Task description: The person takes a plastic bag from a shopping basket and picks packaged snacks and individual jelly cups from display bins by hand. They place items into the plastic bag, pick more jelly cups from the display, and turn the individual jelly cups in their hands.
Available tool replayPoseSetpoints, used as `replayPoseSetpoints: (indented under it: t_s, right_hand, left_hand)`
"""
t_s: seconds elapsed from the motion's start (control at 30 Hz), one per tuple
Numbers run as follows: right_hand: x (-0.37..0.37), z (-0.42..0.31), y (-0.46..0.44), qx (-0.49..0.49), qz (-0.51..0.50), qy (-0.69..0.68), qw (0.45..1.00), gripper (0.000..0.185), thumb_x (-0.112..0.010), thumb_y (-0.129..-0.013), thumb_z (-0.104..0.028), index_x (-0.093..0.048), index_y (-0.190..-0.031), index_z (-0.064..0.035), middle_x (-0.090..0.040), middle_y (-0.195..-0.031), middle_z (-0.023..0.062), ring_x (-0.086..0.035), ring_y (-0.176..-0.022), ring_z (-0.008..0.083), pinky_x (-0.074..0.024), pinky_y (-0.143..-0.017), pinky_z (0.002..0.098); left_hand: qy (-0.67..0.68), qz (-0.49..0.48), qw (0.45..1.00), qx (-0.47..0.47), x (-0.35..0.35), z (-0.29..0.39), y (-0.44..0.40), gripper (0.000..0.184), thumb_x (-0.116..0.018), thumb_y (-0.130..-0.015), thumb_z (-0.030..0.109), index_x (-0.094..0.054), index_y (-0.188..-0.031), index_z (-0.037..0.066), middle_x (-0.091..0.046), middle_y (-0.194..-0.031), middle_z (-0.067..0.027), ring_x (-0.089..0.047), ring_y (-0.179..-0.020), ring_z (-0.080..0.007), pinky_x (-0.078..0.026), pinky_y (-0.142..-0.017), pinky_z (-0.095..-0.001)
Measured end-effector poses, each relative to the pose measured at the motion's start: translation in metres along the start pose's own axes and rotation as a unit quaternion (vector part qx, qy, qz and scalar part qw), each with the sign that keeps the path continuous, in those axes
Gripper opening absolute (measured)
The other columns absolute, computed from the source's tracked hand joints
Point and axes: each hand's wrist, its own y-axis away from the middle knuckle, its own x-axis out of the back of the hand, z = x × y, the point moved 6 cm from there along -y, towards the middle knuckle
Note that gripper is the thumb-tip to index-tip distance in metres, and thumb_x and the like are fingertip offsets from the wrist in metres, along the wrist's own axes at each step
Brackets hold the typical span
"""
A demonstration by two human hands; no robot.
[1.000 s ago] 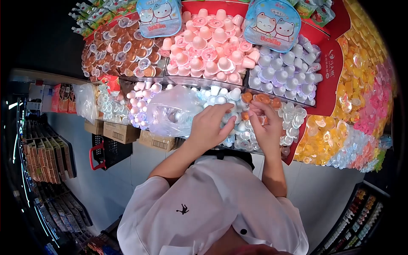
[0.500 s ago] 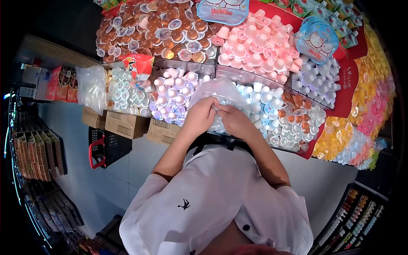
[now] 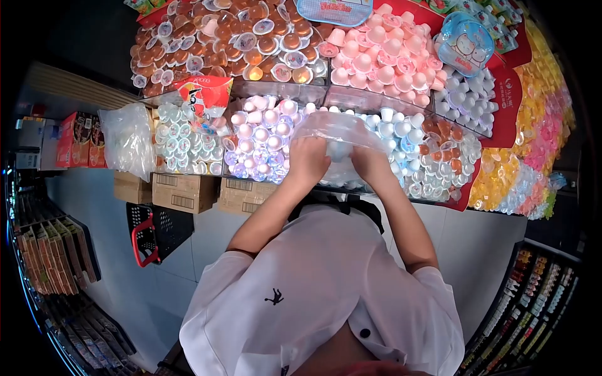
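A clear plastic bag (image 3: 338, 127) hangs in front of me over the front row of the display, its mouth spread wide. My left hand (image 3: 310, 160) grips the bag's left side, fingers closed on the film. On the opposite side my right hand (image 3: 371, 165) holds the edge, its fingertips partly hidden by plastic. Through the film, pale jelly cups show, but I cannot tell whether any are inside. White and lilac jelly cups (image 3: 263, 135) lie left of the bag, and blue-white cups (image 3: 401, 135) lie to its right.
Behind are bins of amber jelly cups (image 3: 238, 44) and pink cups (image 3: 382, 59). A red snack packet (image 3: 204, 94) and a bundle of plastic bags (image 3: 128, 135) sit at left. Cardboard boxes (image 3: 183, 193) and a black basket with a red handle (image 3: 164, 232) stand below.
My hands have moved apart from a pinch close together, and the bag's mouth has opened between them. The view has shifted slightly.
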Motion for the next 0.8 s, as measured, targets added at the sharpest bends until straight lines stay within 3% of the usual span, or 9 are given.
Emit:
replayPoseSetpoints:
  t_s: [0.03,0.07,0.13,0.23,0.33,0.43,0.5,0.7,0.8]
  right_hand:
    - [0.003,0.0,-0.001,-0.015,-0.066,-0.009,0.998,0.073,-0.071,-0.076,0.005,-0.05,-0.145,-0.0011,-0.046,-0.152,0.0291,-0.058,-0.125,0.0443,-0.0506,-0.103,0.0475]
    - [0.004,-0.001,0.002,-0.028,-0.075,0.007,0.997,0.072,-0.071,-0.078,0.004,-0.049,-0.147,-0.0026,-0.045,-0.153,0.0304,-0.057,-0.127,0.0447,-0.0504,-0.104,0.0475]
    - [0.006,-0.004,0.007,-0.05,-0.092,0.037,0.994,0.071,-0.069,-0.082,0.002,-0.049,-0.15,-0.0054,-0.042,-0.155,0.0329,-0.056,-0.13,0.0456,-0.0501,-0.105,0.0474]
    - [0.014,-0.011,0.014,-0.056,-0.098,0.001,0.994,0.086,-0.084,-0.072,-0.004,-0.049,-0.15,-0.0059,-0.038,-0.158,0.0327,-0.051,-0.136,0.0447,-0.0476,-0.11,0.0464]
    - [0.019,-0.016,0.012,-0.042,-0.103,-0.002,0.994,0.093,-0.09,-0.066,-0.011,-0.05,-0.15,-0.0053,-0.036,-0.161,0.0309,-0.047,-0.141,0.0437,-0.0433,-0.115,0.0448]
    - [0.017,-0.02,0.012,0.0,-0.075,0.012,0.997,0.087,-0.088,-0.071,-0.015,-0.05,-0.149,-0.0064,-0.031,-0.165,0.0273,-0.046,-0.141,0.0426,-0.0433,-0.115,0.0429]
    - [0.023,-0.03,0.006,0.025,-0.058,0.0,0.998,0.078,-0.084,-0.075,-0.013,-0.053,-0.146,-0.0047,-0.036,-0.162,0.0264,-0.047,-0.141,0.0425,-0.0425,-0.116,0.0436]
    - [0.038,-0.059,-0.011,0.037,-0.037,-0.074,0.996,0.055,-0.064,-0.087,-0.005,-0.058,-0.142,-0.0029,-0.052,-0.15,0.0225,-0.05,-0.137,0.0413,-0.0407,-0.116,0.046]
    - [0.037,-0.072,-0.019,0.086,-0.026,-0.08,0.993,0.053,-0.06,-0.09,-0.005,-0.058,-0.143,-0.0036,-0.056,-0.147,0.0201,-0.05,-0.136,0.0404,-0.0383,-0.117,0.0481]
  left_hand:
    - [-0.007,0.06,0.997,-0.044,0.004,0.003,-0.002,0.04,-0.084,-0.071,0.022,-0.073,-0.103,0.001,-0.074,-0.097,-0.0196,-0.069,-0.097,-0.0404,-0.052,-0.093,-0.0507]
    - [-0.012,0.12,0.989,-0.087,0.007,0.006,-0.003,0.04,-0.085,-0.069,0.022,-0.074,-0.103,0.002,-0.074,-0.096,-0.019,-0.069,-0.098,-0.0399,-0.052,-0.093,-0.05]
    - [-0.028,0.115,0.989,-0.087,0.009,0.012,-0.003,0.041,-0.085,-0.066,0.019,-0.075,-0.102,0.003,-0.074,-0.098,-0.0177,-0.07,-0.1,-0.0378,-0.049,-0.096,-0.0484]
    - [-0.053,-0.04,0.998,-0.001,0.006,0.017,0.005,0.042,-0.085,-0.061,0.014,-0.075,-0.101,0.005,-0.074,-0.102,-0.0151,-0.07,-0.102,-0.0336,-0.046,-0.096,-0.0463]
    - [-0.063,-0.09,0.994,0.006,0.016,0.019,0.005,0.038,-0.087,-0.063,0.019,-0.074,-0.097,0.007,-0.074,-0.095,-0.0121,-0.07,-0.098,-0.0318,-0.046,-0.091,-0.0455]
    - [-0.067,-0.099,0.993,0.025,0.027,0.017,0.008,0.033,-0.087,-0.066,0.023,-0.073,-0.092,0.009,-0.073,-0.089,-0.0113,-0.069,-0.094,-0.0316,-0.045,-0.088,-0.0451]
    - [-0.075,-0.097,0.992,0.028,0.042,0.02,0.012,0.031,-0.087,-0.068,0.024,-0.073,-0.091,0.009,-0.073,-0.089,-0.0123,-0.069,-0.092,-0.0322,-0.045,-0.088,-0.0454]
    - [-0.084,-0.085,0.993,0.023,0.075,0.022,0.023,0.048,-0.091,-0.066,0.036,-0.071,-0.099,0.008,-0.071,-0.098,-0.0166,-0.068,-0.1,-0.0376,-0.046,-0.093,-0.0472]
    - [-0.115,-0.148,0.981,0.043,0.079,0.021,0.029,0.057,-0.092,-0.065,0.036,-0.068,-0.109,0.009,-0.07,-0.102,-0.0162,-0.066,-0.103,-0.0374,-0.045,-0.096,-0.0468]
